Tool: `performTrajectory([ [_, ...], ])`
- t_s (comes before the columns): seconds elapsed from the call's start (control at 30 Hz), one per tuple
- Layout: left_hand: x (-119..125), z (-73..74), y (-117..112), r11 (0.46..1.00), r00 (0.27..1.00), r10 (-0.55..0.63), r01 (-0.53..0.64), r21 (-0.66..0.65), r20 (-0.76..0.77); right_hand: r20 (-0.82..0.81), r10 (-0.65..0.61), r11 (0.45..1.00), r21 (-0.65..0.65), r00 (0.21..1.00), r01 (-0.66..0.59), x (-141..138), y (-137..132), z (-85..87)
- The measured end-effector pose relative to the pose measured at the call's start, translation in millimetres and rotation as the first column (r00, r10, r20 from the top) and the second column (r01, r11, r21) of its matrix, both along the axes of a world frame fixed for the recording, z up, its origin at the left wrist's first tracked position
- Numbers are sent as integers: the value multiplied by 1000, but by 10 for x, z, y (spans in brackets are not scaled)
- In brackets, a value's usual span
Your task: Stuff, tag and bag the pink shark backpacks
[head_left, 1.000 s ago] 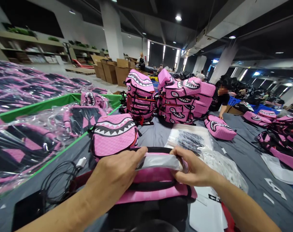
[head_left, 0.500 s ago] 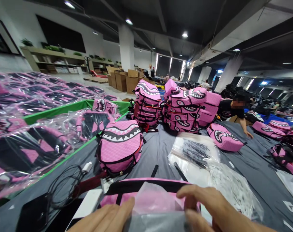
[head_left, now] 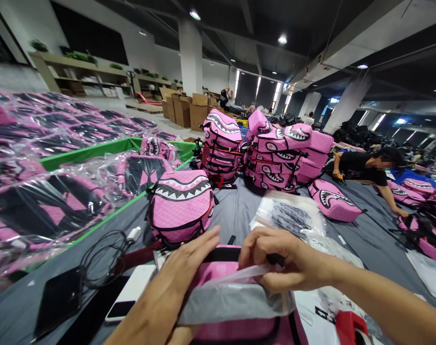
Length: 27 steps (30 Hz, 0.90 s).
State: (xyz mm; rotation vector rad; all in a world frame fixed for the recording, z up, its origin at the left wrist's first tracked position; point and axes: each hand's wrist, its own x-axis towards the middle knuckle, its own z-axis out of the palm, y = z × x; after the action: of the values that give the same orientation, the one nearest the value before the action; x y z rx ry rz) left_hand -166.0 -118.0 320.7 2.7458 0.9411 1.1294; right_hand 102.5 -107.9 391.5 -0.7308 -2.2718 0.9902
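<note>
A pink backpack (head_left: 239, 330) lies right in front of me on the grey cloth, partly covered by a clear plastic bag (head_left: 235, 302). My left hand (head_left: 182, 278) rests on the bag's left side with fingers stretched forward. My right hand (head_left: 286, 261) is closed, pinching the bag's upper edge. Just beyond stands another pink backpack with a shark-mouth print (head_left: 182, 203).
Bagged pink backpacks (head_left: 41, 211) pile up at left behind a green edge (head_left: 91, 152). Stacked shark backpacks (head_left: 271, 155) stand ahead. A packet of small dark parts (head_left: 289, 215), two phones (head_left: 131, 292), a black cable (head_left: 102, 256). A person in black (head_left: 365, 167) leans over at right. Cardboard boxes (head_left: 189, 110) far back.
Both hands came back up into view; my right hand moved left and pinched the plastic bag's edge, lifting it over the backpack. The person at right leaned farther right.
</note>
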Motion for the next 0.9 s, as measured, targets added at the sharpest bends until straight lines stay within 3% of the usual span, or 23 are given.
performTrajectory([
  [0.1, -33, 34, 132, 975, 988, -144, 132, -178, -58, -88, -5, 1000, 28, 996, 7, 25, 87, -191],
  [0.17, -43, 113, 246, 904, 966, -254, 220, -366, -46, -40, -63, 992, 107, 997, 67, 59, 123, -295],
  [0.23, -21, 248, 387, 768, 931, -365, 315, -557, 22, -25, -107, 986, 127, 994, 109, 86, 122, -349],
  [0.33, 71, 482, 619, 560, 867, -490, 396, -728, 95, -81, -151, 988, 12, 985, 152, 91, 89, -375],
  [0.43, 184, 605, 793, 442, 803, -574, 467, -766, 158, -226, -92, 996, -27, 970, 88, 69, 89, -414],
  [0.5, 245, 585, 849, 312, 747, -600, 547, -777, 285, -316, -49, 999, -20, 948, 45, 55, 108, -462],
  [0.6, 306, 452, 871, 31, 714, -522, 563, -826, 467, -370, -52, 996, -87, 928, 21, 49, 116, -554],
  [0.63, 318, 398, 871, -20, 712, -506, 555, -832, 487, -367, -51, 994, -106, 929, 12, 51, 106, -581],
  [0.67, 325, 347, 869, -29, 705, -513, 555, -831, 489, -356, -48, 993, -117, 933, 7, 54, 91, -602],
  [0.7, 327, 301, 865, 4, 695, -537, 569, -823, 478, -334, -46, 992, -128, 941, 3, 59, 72, -612],
  [0.83, 312, 180, 810, 274, 680, -590, 676, -684, 436, -185, -35, 976, -220, 982, -7, 83, 25, -520],
  [0.9, 306, 151, 771, 356, 668, -546, 731, -583, 505, -99, -28, 974, -228, 995, 5, 89, 55, -424],
])
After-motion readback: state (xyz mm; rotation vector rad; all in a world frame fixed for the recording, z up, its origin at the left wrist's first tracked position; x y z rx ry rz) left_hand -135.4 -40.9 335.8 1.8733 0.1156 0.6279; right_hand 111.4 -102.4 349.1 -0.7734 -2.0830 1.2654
